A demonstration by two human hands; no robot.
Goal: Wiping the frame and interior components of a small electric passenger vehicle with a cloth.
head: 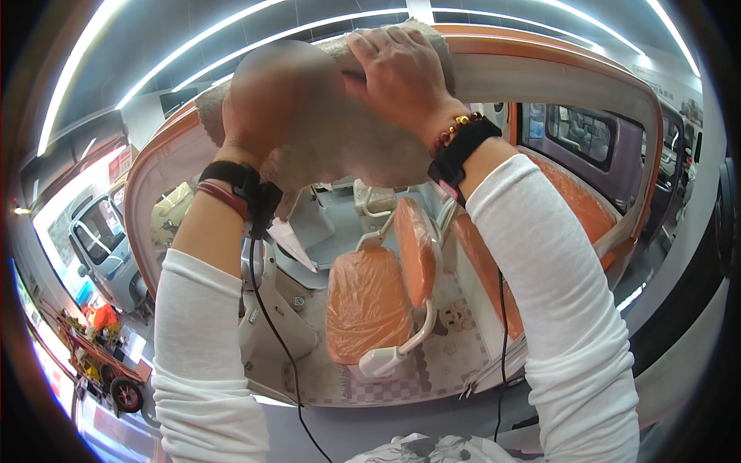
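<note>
A grey-brown plush cloth [359, 150] hangs at the upper edge of an orange-trimmed vehicle cabin [544, 43]. My right hand [399, 69] grips it, with the fingers bent over its top and the thumb pointing left. My left hand [272, 98] is raised against the cloth's left part. Blur covers most of that hand and the middle of the cloth, so its fingers are not clear. Black straps circle both wrists, each with a dark cable running down. Below the cloth, inside the cabin, is an orange seat [367, 304] wrapped in clear plastic.
The seat has a backrest [415, 252] and a pale armrest [382, 362]. A plastic-covered orange bench [573, 185] runs along the right. Patterned matting [446, 347] covers the cabin floor. Other vehicles [107, 249] and a wheeled cart [110, 370] stand to the left; a purple vehicle [625, 168] is at right.
</note>
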